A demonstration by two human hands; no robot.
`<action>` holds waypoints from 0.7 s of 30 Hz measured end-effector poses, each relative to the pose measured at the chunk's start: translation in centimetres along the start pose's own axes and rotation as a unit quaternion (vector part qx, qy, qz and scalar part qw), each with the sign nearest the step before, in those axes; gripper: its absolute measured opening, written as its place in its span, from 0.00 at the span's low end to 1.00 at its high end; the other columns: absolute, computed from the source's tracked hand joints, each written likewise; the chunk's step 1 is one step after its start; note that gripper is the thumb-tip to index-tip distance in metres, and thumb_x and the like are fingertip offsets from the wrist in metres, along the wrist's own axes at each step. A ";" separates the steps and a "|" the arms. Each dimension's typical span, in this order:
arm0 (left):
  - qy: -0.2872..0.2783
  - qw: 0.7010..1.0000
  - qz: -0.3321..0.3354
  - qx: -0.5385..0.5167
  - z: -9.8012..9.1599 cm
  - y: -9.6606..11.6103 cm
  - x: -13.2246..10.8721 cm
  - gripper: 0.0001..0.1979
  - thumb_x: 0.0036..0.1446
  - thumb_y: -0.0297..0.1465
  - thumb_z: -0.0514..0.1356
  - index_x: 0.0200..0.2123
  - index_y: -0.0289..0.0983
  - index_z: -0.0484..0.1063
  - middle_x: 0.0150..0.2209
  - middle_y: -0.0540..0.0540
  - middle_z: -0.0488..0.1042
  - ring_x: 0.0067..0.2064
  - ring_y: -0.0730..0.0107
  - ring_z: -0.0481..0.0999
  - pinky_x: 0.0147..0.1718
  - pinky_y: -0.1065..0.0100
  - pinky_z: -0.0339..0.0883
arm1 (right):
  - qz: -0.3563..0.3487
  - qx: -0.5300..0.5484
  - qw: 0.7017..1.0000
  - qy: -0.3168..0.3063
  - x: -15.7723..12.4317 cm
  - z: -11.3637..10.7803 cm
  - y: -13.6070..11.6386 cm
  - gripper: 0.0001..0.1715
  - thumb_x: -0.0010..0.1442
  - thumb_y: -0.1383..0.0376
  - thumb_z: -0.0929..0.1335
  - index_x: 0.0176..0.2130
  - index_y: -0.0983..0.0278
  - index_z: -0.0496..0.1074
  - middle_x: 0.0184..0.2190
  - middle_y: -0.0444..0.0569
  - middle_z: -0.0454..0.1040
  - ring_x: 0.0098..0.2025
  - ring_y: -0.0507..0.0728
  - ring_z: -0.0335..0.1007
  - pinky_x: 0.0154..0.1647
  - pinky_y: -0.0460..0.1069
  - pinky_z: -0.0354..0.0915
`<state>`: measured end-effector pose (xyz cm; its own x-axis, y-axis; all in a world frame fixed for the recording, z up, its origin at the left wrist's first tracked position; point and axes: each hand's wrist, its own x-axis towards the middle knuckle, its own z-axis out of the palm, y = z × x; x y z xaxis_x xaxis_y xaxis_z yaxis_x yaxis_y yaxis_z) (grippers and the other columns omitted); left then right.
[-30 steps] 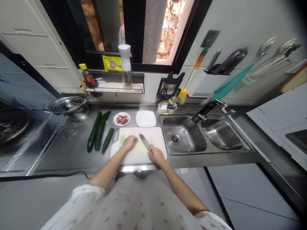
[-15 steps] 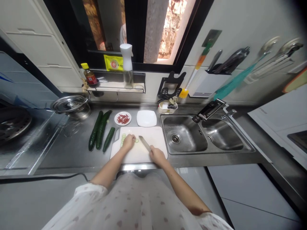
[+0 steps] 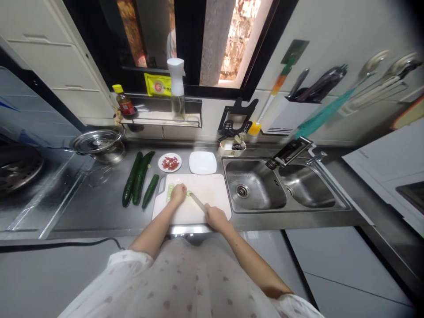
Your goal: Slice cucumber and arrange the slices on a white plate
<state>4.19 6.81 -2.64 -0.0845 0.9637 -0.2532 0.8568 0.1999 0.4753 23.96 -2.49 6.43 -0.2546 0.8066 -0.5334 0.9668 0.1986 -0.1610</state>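
Cucumber slices [image 3: 170,193] lie on the left of the board [image 3: 185,217], beside the left hand [image 3: 179,194]; its fingers look curled, but I cannot tell whether they grip anything. The right hand [image 3: 216,217] grips the knife [image 3: 198,202], its tip at a green piece [image 3: 188,193]. Three cucumbers [image 3: 140,181] lie farther left.

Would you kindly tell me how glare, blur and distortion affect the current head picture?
Head view: white glare marks the steel counter's front edge; the brickwork outside is washed out in places; wide-angle distortion makes the left cabinets lean, and the upper right corner falls dark; in that same view, cucumber slices beside the left hand look soft, their fine detail unreadable.
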 end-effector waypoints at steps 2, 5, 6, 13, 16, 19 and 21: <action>-0.001 1.000 -0.001 0.001 0.0 0.0 0.0 0.08 0.57 0.25 0.56 0.36 0.36 0.76 0.40 0.42 0.77 0.42 0.64 0.75 0.42 0.69 0.64 | 0.003 -0.002 1.000 -0.004 0.0 0.2 -0.1 0.18 0.63 0.70 0.57 0.52 0.64 0.62 0.41 0.56 0.75 0.42 0.60 0.73 0.38 0.49 0.60; -0.002 1.000 -0.004 0.001 0.0 0.0 0.0 0.08 0.57 0.25 0.57 0.37 0.36 0.76 0.41 0.42 0.77 0.43 0.64 0.75 0.42 0.69 0.64 | 0.008 -0.004 1.000 0.002 0.1 0.5 -0.3 0.19 0.63 0.70 0.57 0.52 0.64 0.62 0.40 0.57 0.75 0.42 0.60 0.73 0.37 0.49 0.60; -0.003 1.000 -0.004 0.001 0.0 0.0 0.1 0.08 0.57 0.25 0.57 0.37 0.36 0.76 0.41 0.42 0.77 0.43 0.65 0.75 0.42 0.69 0.64 | 0.007 -0.005 1.000 0.006 0.1 0.5 -0.4 0.19 0.63 0.71 0.57 0.53 0.64 0.62 0.40 0.57 0.75 0.42 0.60 0.73 0.37 0.49 0.60; -0.009 1.000 -0.009 -0.004 -0.1 0.0 0.2 0.08 0.57 0.25 0.57 0.36 0.36 0.76 0.40 0.43 0.78 0.41 0.65 0.76 0.41 0.70 0.64 | 0.010 -0.006 1.000 0.000 0.3 0.6 -0.6 0.20 0.62 0.71 0.57 0.54 0.65 0.61 0.40 0.58 0.75 0.43 0.62 0.74 0.37 0.50 0.62; -0.010 1.000 -0.011 -0.005 -0.1 0.0 0.2 0.08 0.57 0.25 0.57 0.36 0.36 0.76 0.39 0.43 0.78 0.41 0.65 0.76 0.40 0.70 0.64 | 0.009 -0.006 1.000 -0.003 0.5 0.8 -0.6 0.20 0.62 0.71 0.57 0.53 0.65 0.61 0.40 0.58 0.75 0.43 0.62 0.74 0.37 0.51 0.63; -0.010 1.000 -0.013 -0.006 -0.1 0.0 0.2 0.08 0.57 0.25 0.56 0.36 0.36 0.76 0.39 0.43 0.78 0.41 0.65 0.76 0.40 0.70 0.64 | 0.009 -0.002 1.000 -0.006 0.7 1.1 -0.8 0.19 0.63 0.72 0.57 0.53 0.65 0.61 0.40 0.59 0.76 0.44 0.61 0.74 0.38 0.51 0.63; -0.009 1.000 -0.015 -0.006 -0.1 0.0 0.2 0.08 0.57 0.25 0.56 0.36 0.36 0.76 0.40 0.43 0.78 0.41 0.65 0.76 0.40 0.70 0.64 | 0.007 -0.001 1.000 -0.006 0.7 1.2 -0.9 0.18 0.63 0.72 0.57 0.52 0.65 0.61 0.40 0.59 0.76 0.44 0.61 0.74 0.38 0.50 0.64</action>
<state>4.18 7.04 -2.60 -0.1014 0.9537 -0.2832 0.8480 0.2317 0.4766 22.90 -2.76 5.20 -0.2419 0.8024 -0.5455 0.9701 0.1894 -0.1516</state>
